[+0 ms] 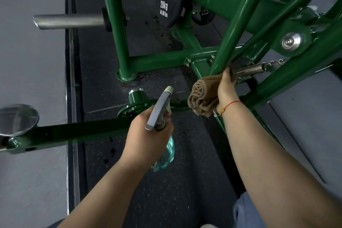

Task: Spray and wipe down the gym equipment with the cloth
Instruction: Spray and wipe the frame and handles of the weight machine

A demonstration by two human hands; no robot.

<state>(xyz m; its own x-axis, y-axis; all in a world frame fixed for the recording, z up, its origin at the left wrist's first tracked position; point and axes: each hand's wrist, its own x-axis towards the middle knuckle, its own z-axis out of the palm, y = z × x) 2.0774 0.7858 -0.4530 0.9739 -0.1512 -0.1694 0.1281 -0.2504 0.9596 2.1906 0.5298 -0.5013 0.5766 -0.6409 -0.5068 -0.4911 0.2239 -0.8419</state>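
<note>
Left hand (148, 140): fingers curled tight around the neck of the spray bottle (159, 107). The grey trigger head points forward and up, toward the machine (159, 59). The clear teal body hangs below the fist, over the floor mat (166, 194). Can't tell if a finger is on the trigger.

Right hand (226, 89): grips the cloth (200, 96), which is brown, bunched and partly rolled. The hand presses it against the lower end of a slanted green tube (238, 22). The thumb lies up along the tube and the fingers wrap to the far side, mostly hidden. Loose folds of the cloth stick out left of the palm, near the bottle nozzle but apart from it. There's a red string bracelet (231, 104) on that wrist.

The machine is a green painted steel frame, plate-loaded.
- A coil spring (249, 69) sits just right of the right hand and runs up-right to a short chain.
- A black weight plate (166, 0) marked 20kg / 44.09 lbs is at top centre, behind a vertical post (115, 29).
- A bare steel peg (68, 21) sticks out left from that post.
- A low green bar (74, 131) passes under the left hand and ends by a round chrome cap (18, 118) at the left edge.
- A chrome pivot bolt (290, 41) is at the right.

The floor mat is dark speckled rubber, with grey floor on either side. Dark specks lie on it near the foot of the post.
</note>
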